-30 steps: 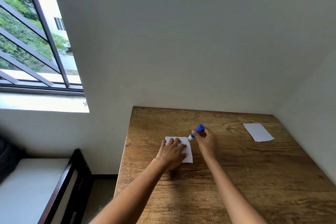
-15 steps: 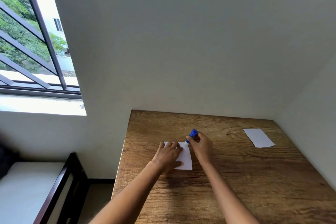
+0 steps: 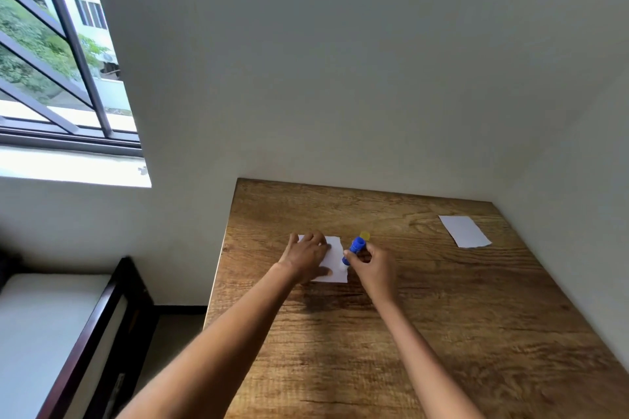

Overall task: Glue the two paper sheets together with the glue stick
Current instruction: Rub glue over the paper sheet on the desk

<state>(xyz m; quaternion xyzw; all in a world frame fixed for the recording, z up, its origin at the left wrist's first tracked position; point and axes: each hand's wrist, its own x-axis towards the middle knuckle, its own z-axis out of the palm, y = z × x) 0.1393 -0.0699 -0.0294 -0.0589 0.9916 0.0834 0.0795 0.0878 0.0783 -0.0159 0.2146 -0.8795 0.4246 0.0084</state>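
Sliding from the sheet's far edge, the glue stick (image 3: pixel 354 249), pinched by the right hand (image 3: pixel 372 266), now touches the near sheet (image 3: pixel 335 260)'s right edge; the left hand (image 3: pixel 306 257) presses flat. A second sheet (image 3: pixel 464 231) lies well apart.

Blue glue stick (image 3: pixel 354 249) tilts onto 1 white sheet (image 3: pixel 335 262); the other sheet (image 3: pixel 464 231) lies well apart.

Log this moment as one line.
left hand: presses sheet | right hand: glue stick at sheet's edge | second sheet: apart
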